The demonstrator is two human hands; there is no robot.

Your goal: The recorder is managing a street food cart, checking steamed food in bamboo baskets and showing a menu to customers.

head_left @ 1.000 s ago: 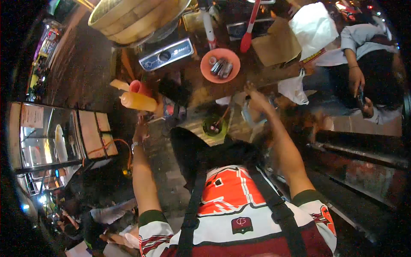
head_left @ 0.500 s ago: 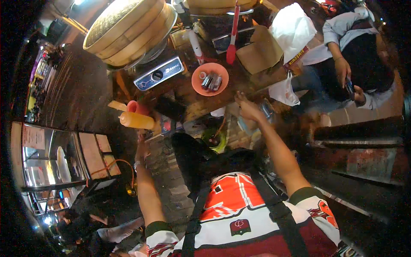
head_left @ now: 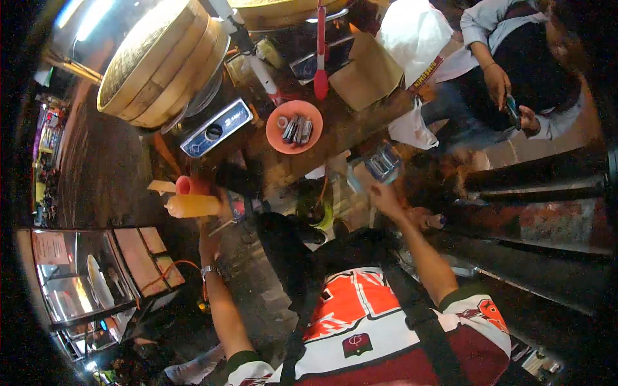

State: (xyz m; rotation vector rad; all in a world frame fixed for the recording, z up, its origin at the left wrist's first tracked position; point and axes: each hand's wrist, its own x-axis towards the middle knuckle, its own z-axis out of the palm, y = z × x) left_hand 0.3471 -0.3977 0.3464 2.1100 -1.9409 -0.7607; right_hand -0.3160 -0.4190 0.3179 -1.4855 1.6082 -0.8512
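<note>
My left hand is low at the left, beside an orange squeeze bottle that lies across the view. Its fingers are dark and partly hidden near the bottle, so a grip cannot be made out. My right hand reaches forward just below a clear plastic container. Blur smears its fingers, and whether they touch the container or the pale bluish thing beside it is unclear. A pink bowl holding several small, shiny packets stands farther ahead on the wooden counter.
Ahead at left, a large bamboo steamer sits above a stove's control panel. Red tongs, brown paper and a white plastic bag lie at the back. At right, a seated person holds a phone.
My right hand has drawn back toward me and now lies below the clear container. My view has turned slightly. My left hand stays near the squeeze bottle.
</note>
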